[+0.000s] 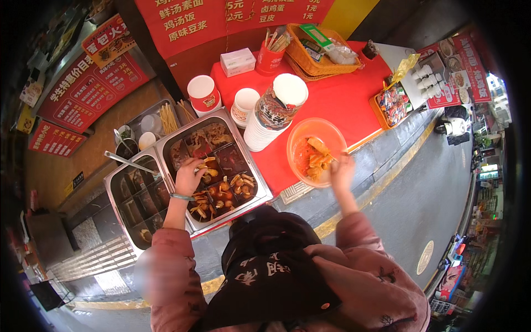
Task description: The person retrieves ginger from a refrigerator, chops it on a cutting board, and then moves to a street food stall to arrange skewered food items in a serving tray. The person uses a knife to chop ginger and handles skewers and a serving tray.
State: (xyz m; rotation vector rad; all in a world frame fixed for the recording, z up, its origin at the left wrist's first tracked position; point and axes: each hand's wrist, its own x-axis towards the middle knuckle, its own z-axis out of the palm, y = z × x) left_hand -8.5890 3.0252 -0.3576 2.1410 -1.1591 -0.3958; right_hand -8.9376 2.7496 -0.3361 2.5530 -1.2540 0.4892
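My left hand (188, 176), with a green bangle at the wrist, is over a divided steel food tray (265, 189). Its fingertips pinch yellowish skewered food (210, 172) above a middle compartment. Skewered balls (224, 185) and other pieces on sticks sit in dark and reddish broth around it. On the right, my blurred right hand (343, 168) is at the rim of an orange plastic bowl (293, 132). A thin stick (333, 157) runs from its fingers to the sauced food pieces (318, 155) in the bowl. Exactly how the fingers grip the stick is unclear.
Stacked paper cups (265, 135) stand between tray and bowl, on a red tablecloth (327, 97). Behind are a tissue box (237, 62), a red stick holder (269, 58) and a wicker basket (300, 39). A second steel tray (112, 186) with a ladle (128, 162) is at left.
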